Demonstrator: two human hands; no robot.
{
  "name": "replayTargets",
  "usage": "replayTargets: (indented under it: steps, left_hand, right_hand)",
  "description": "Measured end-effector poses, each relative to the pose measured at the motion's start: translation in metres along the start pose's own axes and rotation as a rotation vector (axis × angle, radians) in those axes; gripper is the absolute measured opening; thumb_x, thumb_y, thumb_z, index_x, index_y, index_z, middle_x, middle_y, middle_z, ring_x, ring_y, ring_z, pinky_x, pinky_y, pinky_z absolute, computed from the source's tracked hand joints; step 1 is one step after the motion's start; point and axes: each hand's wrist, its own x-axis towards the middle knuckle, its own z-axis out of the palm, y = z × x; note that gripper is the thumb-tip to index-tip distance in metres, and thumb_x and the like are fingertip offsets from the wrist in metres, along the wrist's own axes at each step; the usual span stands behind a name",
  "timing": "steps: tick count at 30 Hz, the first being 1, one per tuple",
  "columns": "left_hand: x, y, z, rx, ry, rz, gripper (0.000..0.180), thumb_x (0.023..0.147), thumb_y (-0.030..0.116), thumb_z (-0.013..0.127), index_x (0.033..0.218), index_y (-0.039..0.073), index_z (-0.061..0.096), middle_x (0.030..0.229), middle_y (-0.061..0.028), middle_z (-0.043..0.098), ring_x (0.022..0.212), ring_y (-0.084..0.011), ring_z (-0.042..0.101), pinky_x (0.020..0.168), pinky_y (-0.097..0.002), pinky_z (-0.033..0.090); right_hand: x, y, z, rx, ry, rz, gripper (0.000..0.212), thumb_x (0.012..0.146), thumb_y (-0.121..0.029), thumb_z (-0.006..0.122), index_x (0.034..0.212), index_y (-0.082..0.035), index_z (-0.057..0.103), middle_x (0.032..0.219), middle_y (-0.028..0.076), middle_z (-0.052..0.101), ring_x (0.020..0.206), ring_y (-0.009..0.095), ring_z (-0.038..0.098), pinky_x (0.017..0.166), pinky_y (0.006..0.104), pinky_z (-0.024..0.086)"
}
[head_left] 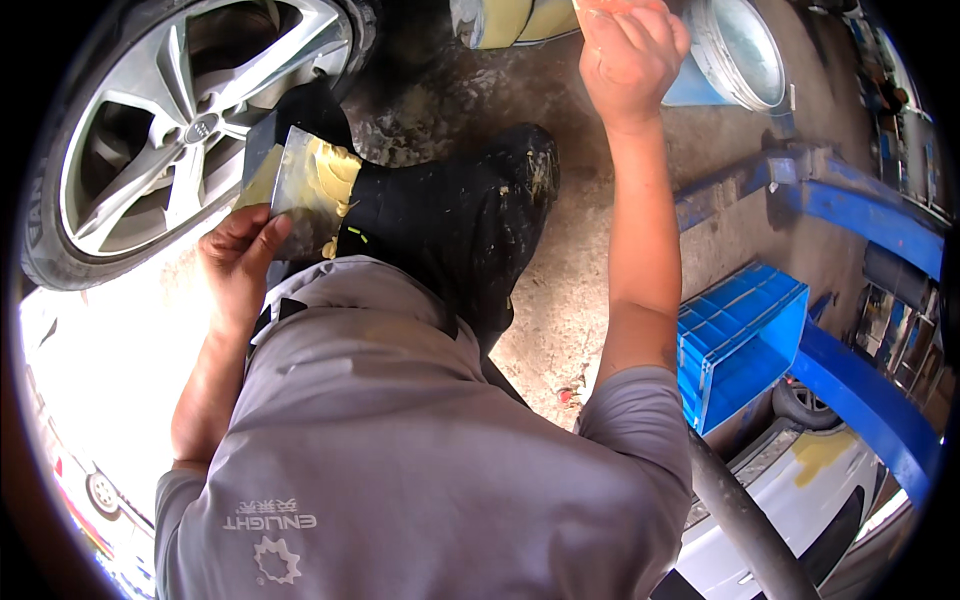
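A person in a grey shirt [400,450] crouches on a stained concrete floor [450,100] beside a car's silver alloy wheel [190,120], seen from overhead. The left hand [238,262] is clamped on a flat metal spreader board [300,185], thumb on its near face, fingers behind; the board is tilted up and carries a thick smear of pale yellow body filler [332,175] on its right half. A second dark blade [262,145] appears to sit just behind the board, tho the angle makes that hard to confirm. The board hangs just in front of the wheel's lower right edge, above the person's dark, filler-spattered trouser knee [480,210].

The right hand [628,55] is raised well apart from the left, at the top of the frame, fingers curled shut around something at the rim; what it grips can't be made out. Just right of it stands a round pale-blue tin [735,50] w/ a shiny inside. Lower right: a blue plastic crate [740,335] lies near blue steel lift arms [860,215], and a white car panel w/ a yellow filler patch [820,455] shows at the corner.
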Motion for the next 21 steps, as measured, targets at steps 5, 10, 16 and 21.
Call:
replayTargets:
  steps: [5, 10, 16, 21]
  left_hand:
    - [-0.007, -0.002, -0.004, -0.025, 0.041, -0.037, 0.009, 0.087, 0.002, 0.069, 0.094, -0.003, 0.067, 0.078, 0.0021, 0.064, 0.07, -0.0018, 0.051, 0.064, -0.0173, 0.041]
    - [-0.007, -0.009, -0.012, -0.041, 0.022, -0.066, 0.015, 0.086, 0.002, 0.07, 0.1, -0.003, 0.067, 0.085, -0.0001, 0.066, 0.075, -0.0044, 0.055, 0.072, -0.0193, 0.044]
    - [0.002, -0.012, -0.009, 0.071, 0.078, -0.026, 0.017, 0.082, 0.001, 0.074, 0.097, -0.002, 0.068, 0.084, -0.0007, 0.067, 0.075, -0.0047, 0.057, 0.07, -0.0186, 0.046]
    - [0.004, -0.009, 0.008, 0.098, 0.066, -0.02, 0.017, 0.083, 0.002, 0.072, 0.098, -0.004, 0.067, 0.085, -0.0038, 0.068, 0.077, -0.0081, 0.058, 0.075, -0.0217, 0.045]
  right_hand:
    - [-0.058, 0.019, 0.041, 0.024, -0.051, 0.031, 0.009, 0.074, -0.011, 0.07, 0.077, -0.019, 0.07, 0.077, -0.009, 0.067, 0.08, 0.013, 0.059, 0.086, 0.0329, 0.037]
    - [-0.111, 0.012, 0.07, 0.078, -0.118, 0.106, 0.01, 0.072, -0.01, 0.069, 0.076, -0.019, 0.07, 0.077, -0.009, 0.067, 0.081, 0.013, 0.06, 0.085, 0.0321, 0.038]
    - [-0.144, 0.008, 0.073, 0.125, -0.105, 0.282, 0.016, 0.072, -0.005, 0.068, 0.081, -0.018, 0.072, 0.082, -0.007, 0.07, 0.083, 0.013, 0.063, 0.083, 0.0321, 0.041]
    - [-0.178, -0.025, 0.058, 0.829, 0.463, 1.539, 0.022, 0.078, 0.004, 0.062, 0.098, -0.001, 0.068, 0.086, 0.008, 0.068, 0.077, 0.021, 0.064, 0.075, 0.0344, 0.051]
